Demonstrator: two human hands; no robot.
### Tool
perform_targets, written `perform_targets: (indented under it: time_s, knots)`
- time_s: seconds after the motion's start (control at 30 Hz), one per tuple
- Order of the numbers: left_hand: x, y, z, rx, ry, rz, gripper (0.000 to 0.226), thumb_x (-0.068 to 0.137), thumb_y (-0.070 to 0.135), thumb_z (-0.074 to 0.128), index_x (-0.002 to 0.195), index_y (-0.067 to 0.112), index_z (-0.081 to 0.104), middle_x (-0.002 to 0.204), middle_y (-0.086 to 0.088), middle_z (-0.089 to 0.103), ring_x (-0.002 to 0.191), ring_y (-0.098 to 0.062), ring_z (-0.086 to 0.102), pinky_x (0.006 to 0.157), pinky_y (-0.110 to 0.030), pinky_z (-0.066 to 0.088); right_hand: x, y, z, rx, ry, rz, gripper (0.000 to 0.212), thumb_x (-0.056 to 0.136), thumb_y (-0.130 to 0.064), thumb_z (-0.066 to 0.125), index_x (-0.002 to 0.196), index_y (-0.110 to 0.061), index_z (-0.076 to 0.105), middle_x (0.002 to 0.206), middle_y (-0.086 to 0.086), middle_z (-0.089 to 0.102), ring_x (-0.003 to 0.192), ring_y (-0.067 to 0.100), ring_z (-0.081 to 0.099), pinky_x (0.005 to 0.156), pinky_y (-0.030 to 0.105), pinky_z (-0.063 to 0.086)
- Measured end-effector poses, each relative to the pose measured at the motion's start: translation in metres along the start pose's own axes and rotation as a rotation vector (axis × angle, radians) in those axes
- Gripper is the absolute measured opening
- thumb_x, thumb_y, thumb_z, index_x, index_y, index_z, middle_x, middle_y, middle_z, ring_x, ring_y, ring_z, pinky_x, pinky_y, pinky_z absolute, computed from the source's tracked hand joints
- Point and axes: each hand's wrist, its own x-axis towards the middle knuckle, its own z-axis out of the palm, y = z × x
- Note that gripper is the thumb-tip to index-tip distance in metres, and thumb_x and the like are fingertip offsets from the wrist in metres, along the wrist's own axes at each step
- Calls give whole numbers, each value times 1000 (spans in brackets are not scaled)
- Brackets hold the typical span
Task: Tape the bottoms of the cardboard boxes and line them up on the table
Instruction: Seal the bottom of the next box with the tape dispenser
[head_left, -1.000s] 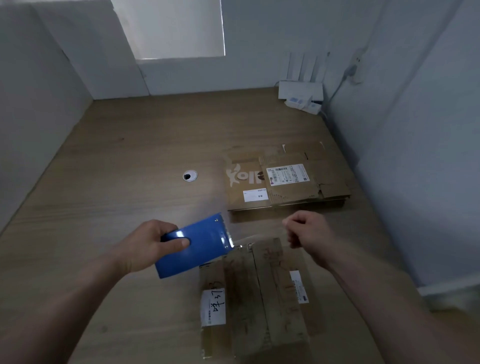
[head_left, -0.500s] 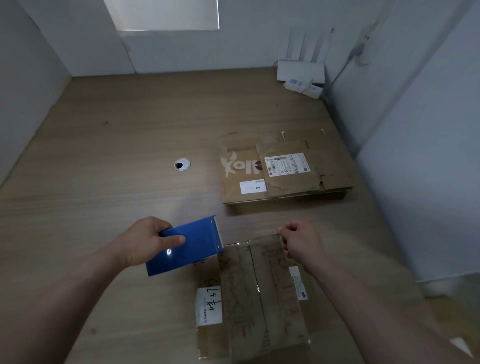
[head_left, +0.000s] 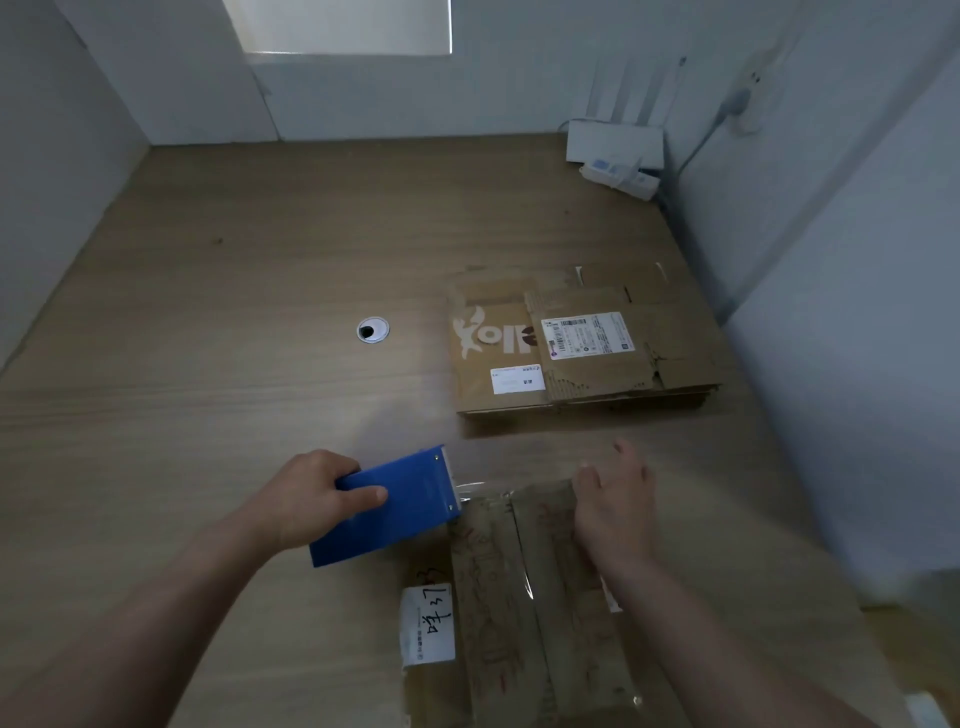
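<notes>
"Cardboard box (head_left: 519, 613), where's it sitting?"

"At six o'clock on the table (head_left: 234, 364), right under the person, seam side up, with clear tape (head_left: 480, 491) running across it."

"What's just changed?"

"The right hand (head_left: 615, 512). A second ago it was a fist pinching the tape end, up in the air past the box's twelve o'clock edge. Half a second ago it had brought that end down to the edge. Now its fingers are spread and straight, lying flat on the box there. I'd say the strip is stuck and being pressed down."

"And the other hand?"

"The left hand (head_left: 306, 499) is wrapped round the blue tape dispenser (head_left: 400, 509), thumb on top, at the box's ten o'clock corner. It has hardly shifted, and tape runs from it to the box."

"So what's left?"

"Cutting the strip, I'd guess. The flattened boxes (head_left: 587, 353) at one o'clock haven't been touched."
</notes>
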Motion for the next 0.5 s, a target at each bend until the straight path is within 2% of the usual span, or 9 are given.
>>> perform_targets:
  time_s: [0.07, 0.13, 0.2, 0.27, 0.37, 0.5]
  knots:
    - [-1, 0, 2, 9, 1, 5, 30, 92, 40, 64, 81, 13, 69, 78, -6, 67, 69, -19, 60, 60, -29, 39, -11, 0, 2, -222, 10, -288, 49, 100, -38, 38, 147, -22, 39, 154, 10, 34, 137, 28, 38, 107, 45, 36]
    - [-3, 0, 4, 4, 4, 10, 30, 93, 41, 64, 80, 14, 67, 77, -4, 65, 68, -18, 58, 59, -29, 39, -19, 2, 9, -420, -133, -431, 49, 104, -41, 26, 150, -28, 36, 162, 2, 25, 145, 22, 27, 114, 45, 28]
    - [-4, 0, 6, -5, 11, 19, 29, 93, 40, 64, 77, 16, 65, 75, -2, 63, 66, -16, 56, 58, -28, 38, -22, 7, 15, -510, -241, -429, 48, 106, -43, 23, 150, -29, 36, 160, -1, 29, 145, 18, 27, 116, 41, 25]
    - [-4, -4, 5, -2, 5, 25, 29, 93, 40, 64, 75, 17, 64, 73, -1, 62, 64, -15, 55, 57, -28, 37, -23, 8, 16, -498, -254, -409, 45, 106, -42, 24, 146, -29, 40, 155, -2, 36, 139, 17, 37, 112, 38, 31]
    - [-5, -16, -2, -51, -47, 64, 31, 91, 40, 67, 74, 15, 66, 65, 3, 60, 59, -12, 52, 57, -28, 37, -24, 6, 16, -481, -272, -380, 45, 107, -42, 24, 147, -29, 38, 156, -4, 34, 137, 17, 40, 109, 37, 35]
    - [-14, -39, -14, -118, -57, 68, 38, 72, 59, 61, 62, 22, 62, 53, 13, 55, 49, -2, 47, 55, -26, 34, -24, 7, 17, -458, -268, -373, 46, 106, -41, 26, 149, -28, 38, 157, -1, 33, 138, 20, 39, 109, 36, 35]
